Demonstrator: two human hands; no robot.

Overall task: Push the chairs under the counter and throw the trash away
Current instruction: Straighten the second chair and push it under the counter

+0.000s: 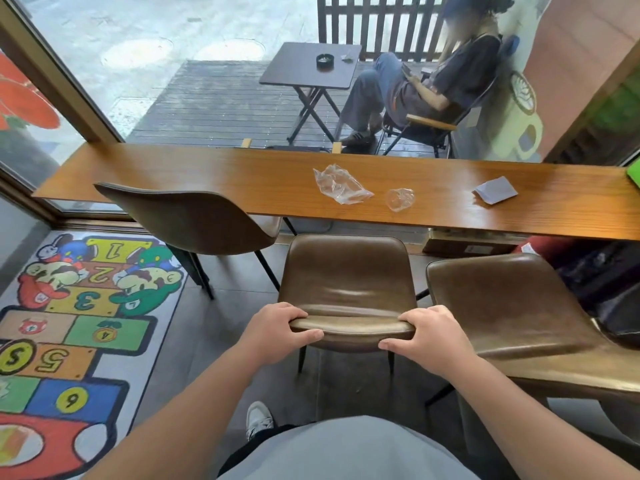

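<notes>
Left hand and right hand: each grip closed around the middle chair backrest's top edge. Chair seat partly under counter; plastic wrapper, crushed cup, paper on counter beyond it.

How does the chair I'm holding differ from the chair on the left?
Both hands, left hand and right hand, grip the middle chair by its backrest; nobody touches the left chair. The middle chair faces the counter squarely; the left chair stands angled. Both are brown leather-look with dark legs.

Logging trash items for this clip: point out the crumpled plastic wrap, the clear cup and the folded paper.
crumpled plastic wrap (341,185), head view, middle.
clear cup (400,199), head view, side wall.
folded paper (496,190), head view, top face.
</notes>
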